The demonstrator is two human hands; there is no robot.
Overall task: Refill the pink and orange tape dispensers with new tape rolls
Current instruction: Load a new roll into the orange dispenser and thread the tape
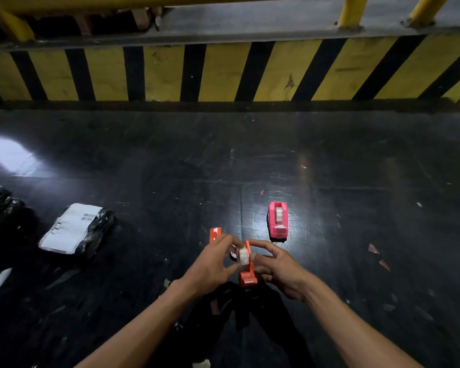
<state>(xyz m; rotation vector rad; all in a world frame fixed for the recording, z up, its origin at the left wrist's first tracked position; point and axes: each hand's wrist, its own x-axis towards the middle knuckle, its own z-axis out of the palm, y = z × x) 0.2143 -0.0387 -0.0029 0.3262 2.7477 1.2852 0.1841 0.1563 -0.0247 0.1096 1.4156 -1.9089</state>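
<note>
A yellow-and-black striped barrier (223, 73) runs across the far edge of a dark, scuffed tabletop (170, 160) under glaring light. At left lie black-wrapped parcels, one (77, 231) showing a white shipping label. Near the middle, the pink tape dispenser (277, 221) stands on the tabletop with a roll seated in it, apart from the hands. A loose orange piece (215, 234) lies just beyond the left hand (213, 266). Both hands meet over the orange tape dispenser (247, 274), which the right hand (279, 269) grips closed from the side. The left hand's grip is pinched shut on a clear tape roll (243, 255), held against the dispenser's upper part; whether the roll is seated cannot be told.
</note>
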